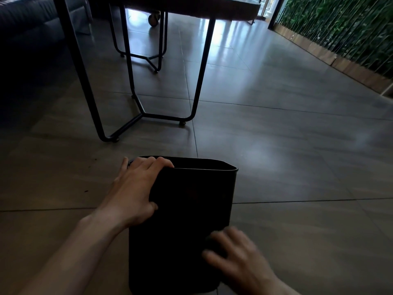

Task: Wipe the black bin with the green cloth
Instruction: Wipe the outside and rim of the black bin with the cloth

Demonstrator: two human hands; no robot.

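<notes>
The black bin (187, 211) stands on the tiled floor in front of me, its open top tilted away. My left hand (136, 192) grips its upper left corner, fingers curled over the rim and thumb on the near wall. My right hand (236, 258) is motion-blurred low on the bin's near wall, fingers spread and fairly straight against it. A dark wad (212, 244) lies under those fingers; its colour is too dim to make out, so I cannot confirm it is the green cloth.
A table with black metal legs (136, 99) stands just beyond the bin. A dark sofa (27, 24) fills the far left, and a green plant wall with a wooden base (340, 35) runs along the right. Grey floor tiles (297, 156) stretch to the right.
</notes>
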